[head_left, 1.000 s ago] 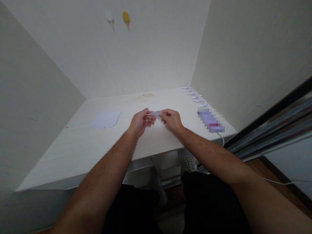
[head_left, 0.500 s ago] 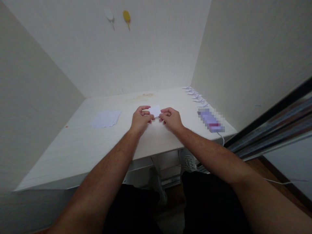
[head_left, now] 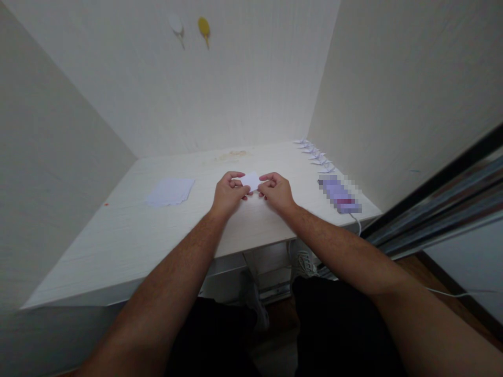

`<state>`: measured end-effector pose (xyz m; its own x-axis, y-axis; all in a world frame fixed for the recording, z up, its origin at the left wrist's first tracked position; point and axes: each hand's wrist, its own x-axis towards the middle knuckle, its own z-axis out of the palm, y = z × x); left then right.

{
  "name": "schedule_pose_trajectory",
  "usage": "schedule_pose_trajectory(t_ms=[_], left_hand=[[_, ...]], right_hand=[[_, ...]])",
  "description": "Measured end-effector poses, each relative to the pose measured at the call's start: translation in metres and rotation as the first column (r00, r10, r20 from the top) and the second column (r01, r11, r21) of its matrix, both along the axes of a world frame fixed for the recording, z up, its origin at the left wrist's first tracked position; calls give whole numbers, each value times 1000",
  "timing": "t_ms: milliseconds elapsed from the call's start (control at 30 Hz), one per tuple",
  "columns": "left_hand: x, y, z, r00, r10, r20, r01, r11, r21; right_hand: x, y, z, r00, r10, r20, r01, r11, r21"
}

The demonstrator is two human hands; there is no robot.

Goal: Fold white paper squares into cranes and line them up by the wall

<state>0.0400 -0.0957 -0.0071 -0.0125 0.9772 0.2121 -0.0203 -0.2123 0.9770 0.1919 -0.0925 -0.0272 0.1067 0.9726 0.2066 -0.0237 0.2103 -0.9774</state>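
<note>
A small white piece of paper (head_left: 251, 181) is held up between my two hands, over the front middle of the white table (head_left: 188, 230). My left hand (head_left: 231, 192) pinches its left side, with the thumb in front and the fingers behind. On the opposite edge, my right hand (head_left: 276, 189) grips the paper between thumb and fingers. Some fingertips are hidden behind it. To the left lies a stack of white paper sheets (head_left: 170, 191), apart from both hands.
Several small folded paper figures (head_left: 314, 154) line the table's right edge. Nearer me is a pixelated phone-like object (head_left: 340, 195) with a white cable (head_left: 358, 225). A yellow hook (head_left: 204, 26) and a white hook (head_left: 176, 24) are on the back wall. Side walls enclose the table.
The paper between my hands has shifted and turned slightly, and my left hand has moved a little to the right. The rest looks the same.
</note>
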Motion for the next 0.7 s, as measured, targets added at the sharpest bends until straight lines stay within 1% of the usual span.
schedule_pose_trajectory(t_ms=[233,367,433,500,600,700], left_hand=[[-3,4,-3,997,8,73,-7,1000,-19],[-3,4,-3,995,12,99,-7,999,-45],[-2,4,-5,994,2,110,4,998,-56],[-2,4,-6,996,-19,88,24,998,-54],[-3,5,-9,998,-70,7,70,997,-39],[-3,5,-10,992,-115,-61,112,992,-56]], right_hand=[[-1,-4,5,1000,-1,14,1,1000,4],[0,-4,5,999,-44,27,44,999,13],[1,-4,4,998,-42,50,41,999,17],[1,-4,4,998,-21,61,20,1000,10],[1,-5,3,999,-4,35,4,1000,-1],[0,-4,1,1000,9,28,-9,1000,9]])
